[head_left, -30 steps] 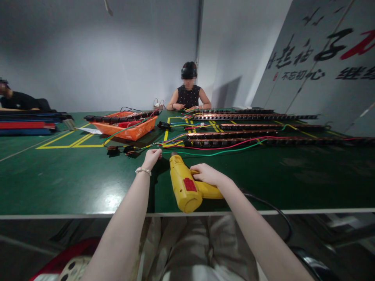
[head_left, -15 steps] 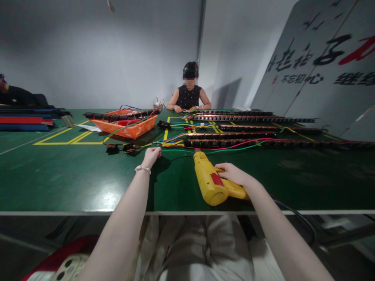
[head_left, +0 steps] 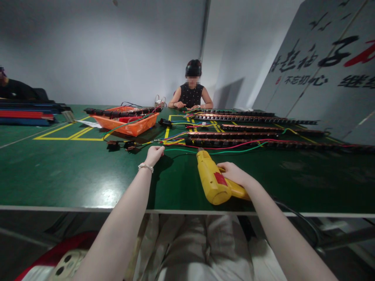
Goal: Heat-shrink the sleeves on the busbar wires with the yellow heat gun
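My right hand (head_left: 233,173) is wrapped round the handle of a yellow heat gun (head_left: 213,179) with a red label. The gun's nozzle points away from me, close to a green wire (head_left: 179,150) on the table. That wire runs leftward into the closed fingers of my left hand (head_left: 155,155); the grip point itself is hidden. Just beyond the left hand lie several thin wires with ring terminals and two black connectors (head_left: 130,145). Behind the nozzle stretches a long black strip (head_left: 225,143) with copper-coloured edging, a red wire lying along it.
An orange basket (head_left: 131,128) stands at the left with black strips across it. More strips (head_left: 249,118) lie at the back right. A co-worker (head_left: 191,93) sits opposite, another person (head_left: 17,90) far left beside stacked blue and red pieces (head_left: 25,118). The gun's cord (head_left: 301,218) hangs over the table edge.
The whole view has shifted and tilted slightly. Both hands keep almost the same places, the right one still round the heat gun, the left one still closed at the green wire.
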Demonstrator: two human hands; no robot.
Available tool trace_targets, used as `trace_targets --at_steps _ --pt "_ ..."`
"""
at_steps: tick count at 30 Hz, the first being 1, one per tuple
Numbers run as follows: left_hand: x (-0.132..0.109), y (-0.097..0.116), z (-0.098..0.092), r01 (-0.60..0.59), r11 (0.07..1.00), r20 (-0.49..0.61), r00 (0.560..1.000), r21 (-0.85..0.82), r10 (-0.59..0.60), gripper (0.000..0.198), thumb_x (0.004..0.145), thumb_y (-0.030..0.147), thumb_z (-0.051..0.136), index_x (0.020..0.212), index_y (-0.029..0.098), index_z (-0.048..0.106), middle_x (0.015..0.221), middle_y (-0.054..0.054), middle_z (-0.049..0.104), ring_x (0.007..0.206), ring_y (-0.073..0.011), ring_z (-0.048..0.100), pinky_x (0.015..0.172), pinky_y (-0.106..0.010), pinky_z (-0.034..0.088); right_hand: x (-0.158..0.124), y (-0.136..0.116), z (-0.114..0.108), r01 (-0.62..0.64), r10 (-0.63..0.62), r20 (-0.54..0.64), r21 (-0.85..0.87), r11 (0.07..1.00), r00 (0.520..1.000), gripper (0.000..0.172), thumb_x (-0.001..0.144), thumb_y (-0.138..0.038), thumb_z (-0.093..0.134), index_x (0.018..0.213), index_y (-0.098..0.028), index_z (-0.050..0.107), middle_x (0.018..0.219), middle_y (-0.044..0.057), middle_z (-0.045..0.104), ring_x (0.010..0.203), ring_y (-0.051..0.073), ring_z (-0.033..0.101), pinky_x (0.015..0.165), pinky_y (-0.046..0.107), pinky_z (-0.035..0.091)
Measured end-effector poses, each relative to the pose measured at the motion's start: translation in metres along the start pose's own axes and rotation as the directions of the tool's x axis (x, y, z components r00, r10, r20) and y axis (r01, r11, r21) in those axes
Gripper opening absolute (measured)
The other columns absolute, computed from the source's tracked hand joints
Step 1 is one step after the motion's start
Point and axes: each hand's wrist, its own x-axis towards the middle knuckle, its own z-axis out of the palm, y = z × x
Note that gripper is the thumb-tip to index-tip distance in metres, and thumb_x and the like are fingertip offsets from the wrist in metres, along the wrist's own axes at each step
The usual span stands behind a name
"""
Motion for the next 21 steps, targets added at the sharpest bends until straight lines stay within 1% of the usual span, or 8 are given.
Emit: trace_targets --at_steps 3,6,10,13,17,21 --pt "0.000 -0.001 -0.001 -0.012 0.999 0.019 1.000 0.040 0.012 0.029 0.065 0.037 0.051 0.044 0.017 0.053 0.042 0.001 0.047 0.047 -0.0111 0.041 0.053 -0.025 0.030 0.005 -0.006 0.007 0.036 -0.037 -0.019 -0.066 0.997 0.999 0.027 0.072 -0.019 0.055 0.094 -0.018 0.072 0.096 0.007 0.072 0.092 0.025 0.063 0.078 0.029 0.044" --pt "-0.002 0.001 -0.001 -0.004 0.999 0.030 1.000 0.045 0.003 0.028 0.064 0.037 0.052 0.045 0.017 0.053 0.041 0.001 0.045 0.046 -0.0108 0.038 0.051 -0.025 0.028 0.012 -0.019 0.017 0.069 -0.071 -0.015 -0.134 0.989 0.997 0.027 0.071 -0.018 0.055 0.093 -0.020 0.071 0.098 0.006 0.072 0.093 0.024 0.062 0.076 0.027 0.043" --pt "-0.007 0.007 -0.001 -0.052 0.986 0.066 0.997 0.160 0.042 0.030 0.066 0.039 0.052 0.044 0.017 0.053 0.039 0.002 0.039 0.044 -0.0105 0.036 0.049 -0.026 0.024 0.021 -0.044 0.035 0.105 -0.108 -0.001 -0.219 0.970 0.994 0.023 0.072 -0.020 0.055 0.089 -0.022 0.069 0.099 0.005 0.071 0.092 0.023 0.061 0.072 0.025 0.041" --pt "-0.010 0.012 0.000 -0.072 0.969 0.096 0.994 0.237 0.050 0.032 0.066 0.039 0.052 0.042 0.017 0.050 0.039 0.003 0.035 0.044 -0.0097 0.032 0.048 -0.026 0.021 0.025 -0.066 0.048 0.137 -0.141 0.006 -0.260 0.956 0.990 0.022 0.072 -0.022 0.053 0.089 -0.022 0.067 0.102 0.005 0.070 0.090 0.022 0.062 0.068 0.025 0.039" --pt "-0.013 0.015 -0.001 -0.084 0.971 0.116 0.992 0.226 0.059 0.032 0.067 0.039 0.050 0.042 0.018 0.044 0.041 0.004 0.029 0.044 -0.0089 0.028 0.048 -0.026 0.017 0.027 -0.088 0.061 0.156 -0.163 0.000 -0.284 0.946 0.987 0.018 0.071 -0.023 0.052 0.084 -0.022 0.064 0.099 0.007 0.069 0.089 0.023 0.062 0.063 0.026 0.037" --pt "-0.014 0.016 -0.001 -0.077 0.974 0.095 0.994 0.211 0.058 0.034 0.069 0.041 0.046 0.043 0.018 0.042 0.043 0.004 0.029 0.046 -0.0092 0.028 0.048 -0.026 0.016 0.029 -0.094 0.065 0.170 -0.181 -0.013 -0.287 0.943 0.983 0.015 0.072 -0.024 0.051 0.082 -0.022 0.062 0.098 0.007 0.069 0.089 0.023 0.062 0.063 0.027 0.037"
